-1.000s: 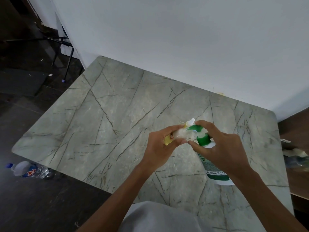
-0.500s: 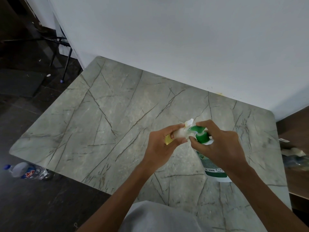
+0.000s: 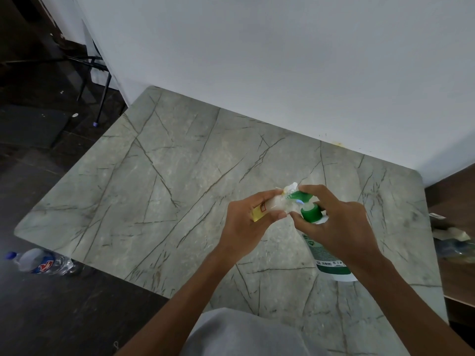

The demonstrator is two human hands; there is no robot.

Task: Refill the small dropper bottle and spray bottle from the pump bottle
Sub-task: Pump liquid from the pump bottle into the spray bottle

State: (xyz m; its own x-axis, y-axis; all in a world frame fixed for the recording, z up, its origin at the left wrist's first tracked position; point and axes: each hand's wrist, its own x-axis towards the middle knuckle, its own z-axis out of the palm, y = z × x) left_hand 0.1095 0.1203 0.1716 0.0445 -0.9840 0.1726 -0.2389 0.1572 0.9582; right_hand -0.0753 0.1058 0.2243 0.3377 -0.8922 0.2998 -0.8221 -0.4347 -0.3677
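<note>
Green plastic marks the middle of the grip: the pump head [image 3: 302, 197] of the pump bottle [image 3: 327, 255] sits under the right hand [image 3: 341, 227], whose forefinger curls over the top of the head while the thumb presses against the green collar below it, so this hand is closed round the bottle's top with no slack. The spout points left into the left hand [image 3: 246, 227], which pinches a small bottle [image 3: 272, 205] between thumb and curled fingers, a narrow hold round its translucent body. That small bottle lies tilted, its yellow label toward the palm and its upper end right against the spout; a whitish piece shows just above the meeting point, and whether this is the dropper or the spray bottle cannot be told. The pump bottle, white with a green label, leans slightly, and its base rests on the table [image 3: 167, 188], near the right front part of the grey-green marble-patterned top. Both forearms reach in from below, above a grey garment [image 3: 244, 335]. A white wall [image 3: 282, 60] stands behind the table. On the dark floor to the left lies a clear water bottle [image 3: 41, 262] with a blue cap, and farther back stand black chair legs [image 3: 105, 91].
</note>
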